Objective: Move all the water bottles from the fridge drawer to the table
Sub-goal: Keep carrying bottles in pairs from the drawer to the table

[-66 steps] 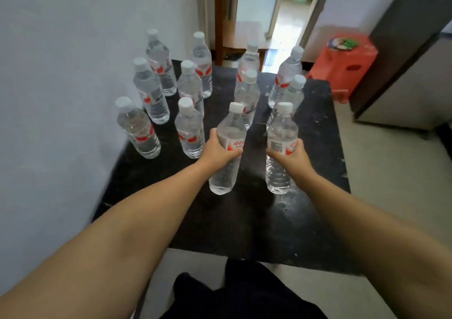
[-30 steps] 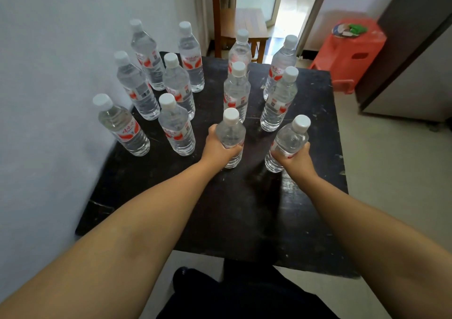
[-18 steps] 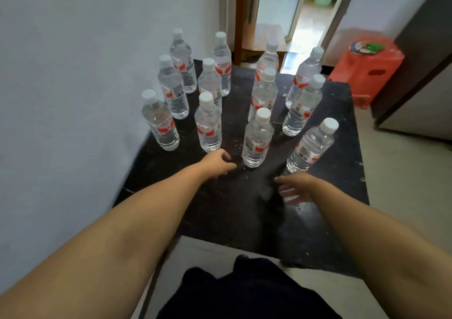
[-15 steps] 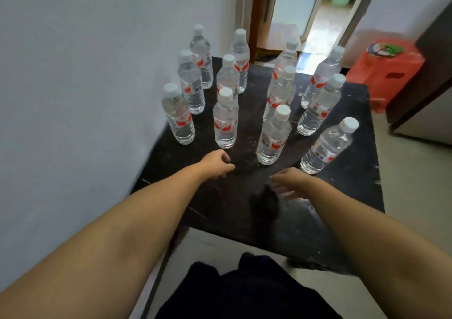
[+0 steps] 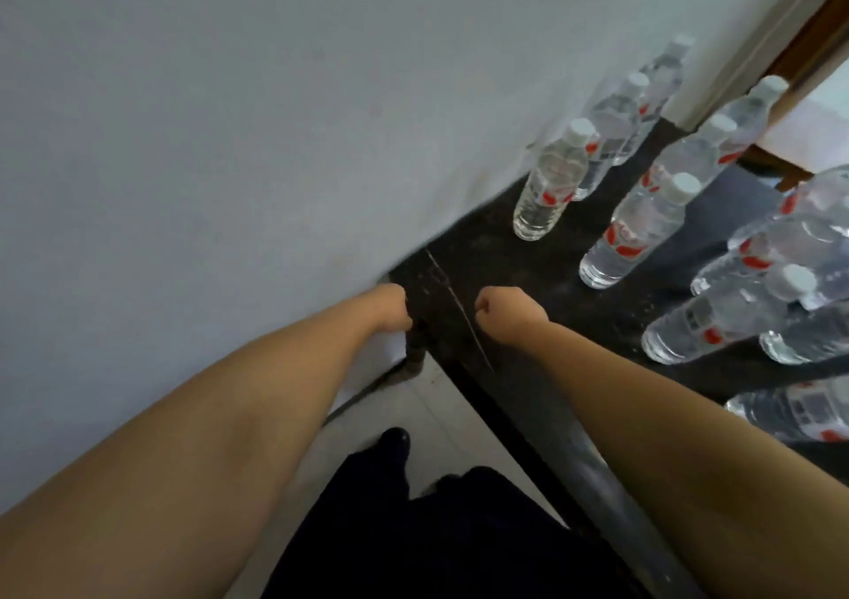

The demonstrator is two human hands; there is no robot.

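Several clear water bottles with white caps and red labels stand on the black table (image 5: 487,249) at the right of the tilted view. The nearest to the wall is one bottle (image 5: 549,182); another bottle (image 5: 636,233) stands right of it, and more bottles (image 5: 735,318) crowd the right edge. My left hand (image 5: 390,309) is curled into a fist beside the table's near-left corner, holding nothing. My right hand (image 5: 498,316) is also a fist, over the table's near edge, apart from every bottle. The fridge drawer is out of view.
A pale grey wall (image 5: 229,116) fills the left and top. A table leg (image 5: 416,350) drops to the light floor (image 5: 432,415) by the wall. My dark trousers (image 5: 413,529) show below. A wooden door frame (image 5: 817,33) is at the top right.
Both hands let go of the two bottles, which now stand on the table, and drew back into fists. The view has swung left toward the wall and tilted.
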